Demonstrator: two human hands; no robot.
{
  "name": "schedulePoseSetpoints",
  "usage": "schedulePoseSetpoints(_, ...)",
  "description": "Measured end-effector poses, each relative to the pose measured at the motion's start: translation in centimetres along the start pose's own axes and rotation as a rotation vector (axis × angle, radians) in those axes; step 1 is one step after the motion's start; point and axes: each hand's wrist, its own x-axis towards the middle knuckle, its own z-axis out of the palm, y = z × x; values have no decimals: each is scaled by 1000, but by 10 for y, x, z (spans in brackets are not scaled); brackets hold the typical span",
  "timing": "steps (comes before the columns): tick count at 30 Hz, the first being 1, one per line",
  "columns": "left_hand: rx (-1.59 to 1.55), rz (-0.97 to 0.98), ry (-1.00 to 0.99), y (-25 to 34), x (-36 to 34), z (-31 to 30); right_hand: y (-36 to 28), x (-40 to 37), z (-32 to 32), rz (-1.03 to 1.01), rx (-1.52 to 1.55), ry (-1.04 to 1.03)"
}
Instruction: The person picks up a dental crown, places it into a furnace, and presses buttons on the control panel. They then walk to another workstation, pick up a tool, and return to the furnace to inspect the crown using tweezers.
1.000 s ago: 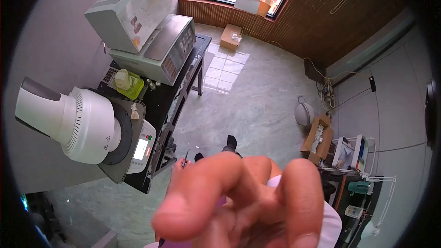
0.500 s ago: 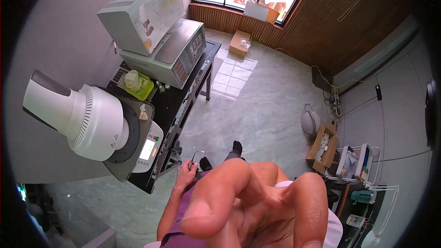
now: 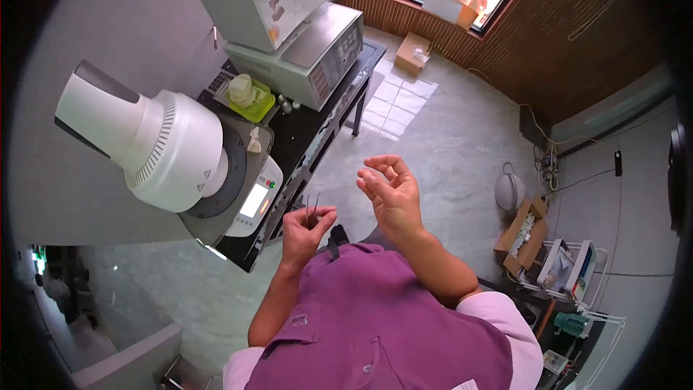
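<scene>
Left hand (image 3: 307,227): closed into a loose fist around tweezers (image 3: 312,206), just to the right of the round white machine (image 3: 173,148) and a little below its small lit screen. The thumb lies across the curled fingers.

Tweezers: thin, dark metal. Two slim prongs stand up out of the fist, close together and nearly parallel. Only this upper stretch shows; the rest is buried in the grip. Tips too fine to tell whether they pinch anything.

Right hand (image 3: 390,191): farther right of the round white machine, apart from the left hand, raised at about the same height. Palm turned toward the left hand, fingers spread and softly bent, forefinger curling toward the thumb. Nothing seen in it; if something tiny sits at the fingertips, it cannot be made out.

Round white machine: sits on a dark base at the near end of a black table (image 3: 307,137). Beyond it on the same table are a green tray (image 3: 254,106) with a pale jar, then a grey box-shaped machine (image 3: 317,50).

Hidden or cut off: purple shirt (image 3: 375,332) fills the bottom edge and covers the lap and legs. The top of the grey box-shaped machine runs out of frame. An open cardboard box (image 3: 521,235) stands on the floor far to the right of the round white machine, its contents only a pale blur.
</scene>
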Motion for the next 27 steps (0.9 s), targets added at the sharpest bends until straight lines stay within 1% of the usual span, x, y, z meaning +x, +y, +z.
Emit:
schedulePoseSetpoints(3,54,18,-39,22,3,7,11,-10,-17,64,17,35)
schedulePoseSetpoints(8,13,117,-101,35,9,30,18,-23,-30,34,-76,56)
schedulePoseSetpoints(9,22,107,-128,31,11,31,19,-25,-33,16,-112,50)
schedulePoseSetpoints(11,161,130,-171,33,11,35,22,-28,-36,10,-154,48)
schedulePoseSetpoints(12,233,135,-182,32,9,34,25,-30,-40,35,-203,35)
schedulePoseSetpoints(14,219,35,-220,18,7,33,27,-33,-52,71,-308,9)
schedulePoseSetpoints(15,169,20,-232,-6,8,32,27,-33,-58,144,-359,-23)
schedulePoseSetpoints(17,315,1,-273,-3,3,30,27,-35,-70,284,-469,-85)
schedulePoseSetpoints(18,384,-11,-296,-3,0,31,30,-35,-73,293,-483,-110)
schedulePoseSetpoints(19,368,-37,-271,-12,-2,33,34,-34,-78,301,-499,-136)
schedulePoseSetpoints(24,347,-31,-18,-37,-11,46,50,-28,-97,394,-540,-264)
schedulePoseSetpoints(25,346,-30,36,-42,-11,49,53,-26,-101,348,-640,-330)
schedulePoseSetpoints(27,447,-56,130,-49,-11,59,53,-20,-101,327,-705,-395)
